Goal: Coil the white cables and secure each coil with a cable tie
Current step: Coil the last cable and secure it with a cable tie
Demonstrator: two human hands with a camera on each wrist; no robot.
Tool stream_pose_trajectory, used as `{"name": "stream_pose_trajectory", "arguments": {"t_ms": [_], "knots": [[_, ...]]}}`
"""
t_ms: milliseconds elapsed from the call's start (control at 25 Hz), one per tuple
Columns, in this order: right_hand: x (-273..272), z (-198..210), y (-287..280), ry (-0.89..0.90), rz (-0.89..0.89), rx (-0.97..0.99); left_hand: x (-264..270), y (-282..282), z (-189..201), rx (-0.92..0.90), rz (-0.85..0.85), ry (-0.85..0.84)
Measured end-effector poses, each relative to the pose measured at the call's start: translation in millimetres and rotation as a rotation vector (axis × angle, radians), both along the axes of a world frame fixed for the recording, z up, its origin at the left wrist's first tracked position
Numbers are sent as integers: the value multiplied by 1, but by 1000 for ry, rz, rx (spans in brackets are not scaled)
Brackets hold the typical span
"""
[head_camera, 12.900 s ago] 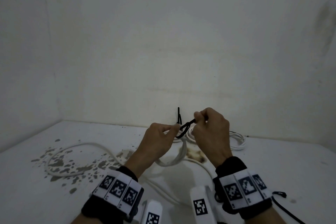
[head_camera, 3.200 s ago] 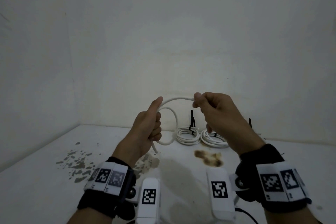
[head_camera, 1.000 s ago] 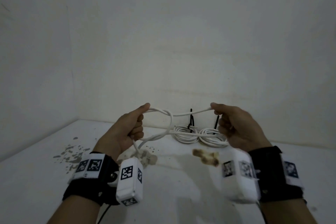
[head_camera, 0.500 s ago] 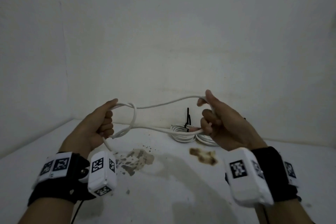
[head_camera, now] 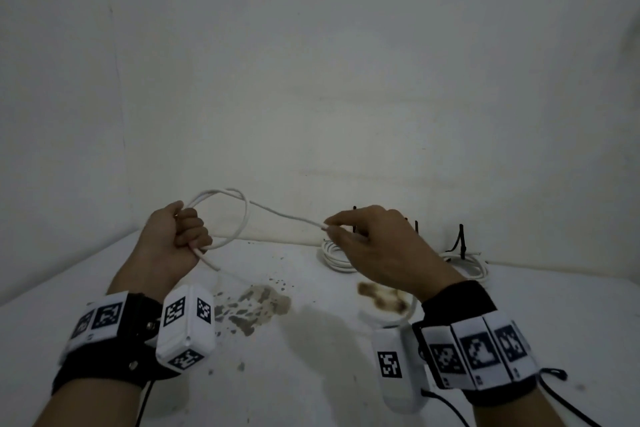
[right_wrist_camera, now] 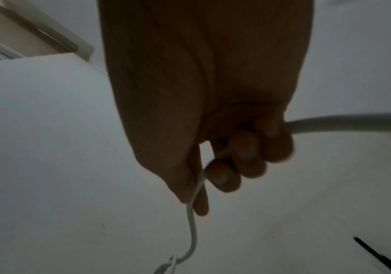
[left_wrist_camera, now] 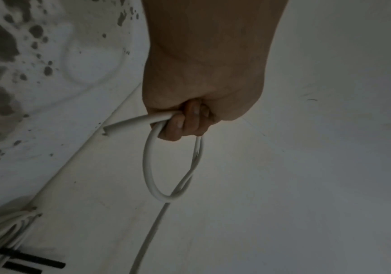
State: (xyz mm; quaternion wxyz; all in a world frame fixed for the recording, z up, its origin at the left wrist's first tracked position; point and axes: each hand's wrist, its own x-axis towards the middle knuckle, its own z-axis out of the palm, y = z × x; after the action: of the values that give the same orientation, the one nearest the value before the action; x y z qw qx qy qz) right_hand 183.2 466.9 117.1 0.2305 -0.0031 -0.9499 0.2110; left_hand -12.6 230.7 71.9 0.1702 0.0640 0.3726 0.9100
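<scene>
My left hand [head_camera: 183,236] is a fist round a white cable [head_camera: 284,215], holding one small loop [head_camera: 239,218] of it above the table. In the left wrist view the loop [left_wrist_camera: 152,166] hangs below the curled fingers [left_wrist_camera: 180,128] and a short cut end [left_wrist_camera: 129,124] sticks out to the side. My right hand [head_camera: 349,236] holds the same cable a short way to the right; its fingers [right_wrist_camera: 246,148] curl round the strand [right_wrist_camera: 192,222]. Two finished white coils [head_camera: 334,253] [head_camera: 467,263] with black cable ties [head_camera: 459,239] lie at the back by the wall.
The white table [head_camera: 311,374] carries dark flaked patches [head_camera: 252,305] in the middle and a brown stain [head_camera: 384,298] under my right hand. White walls close the back and the left side. A black tie tail [right_wrist_camera: 377,255] shows in the right wrist view.
The stretch of cable between my hands has shortened. My right hand has turned palm down and dropped slightly. The left hand keeps its loop, now held more upright.
</scene>
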Motion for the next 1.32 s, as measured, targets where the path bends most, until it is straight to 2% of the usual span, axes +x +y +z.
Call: {"name": "stream_pose_trajectory", "arguments": {"t_ms": [120,280,480,760,920,1040,1160,1240,1320], "knots": [[12,9,-13,-71,-84,207,0,-1,5,39,-32,16],[13,6,-45,-24,-90,472,7,18,11,37,-10,6],[5,-5,-70,-16,-57,518,18,35,20,8,-8,46],[0,-16,-84,-9,143,461,31,51,24,22,-63,49],[-4,-21,-85,0,195,427,45,69,29,-48,-83,102],[-5,-17,-78,57,226,340,56,78,26,-184,-135,170],[-9,-14,-63,144,229,170,72,82,22,-455,-198,356],[-11,-13,-51,215,184,44,82,85,22,-600,-248,490],[-12,-9,-37,261,94,-53,88,86,22,-637,-330,508]]}}
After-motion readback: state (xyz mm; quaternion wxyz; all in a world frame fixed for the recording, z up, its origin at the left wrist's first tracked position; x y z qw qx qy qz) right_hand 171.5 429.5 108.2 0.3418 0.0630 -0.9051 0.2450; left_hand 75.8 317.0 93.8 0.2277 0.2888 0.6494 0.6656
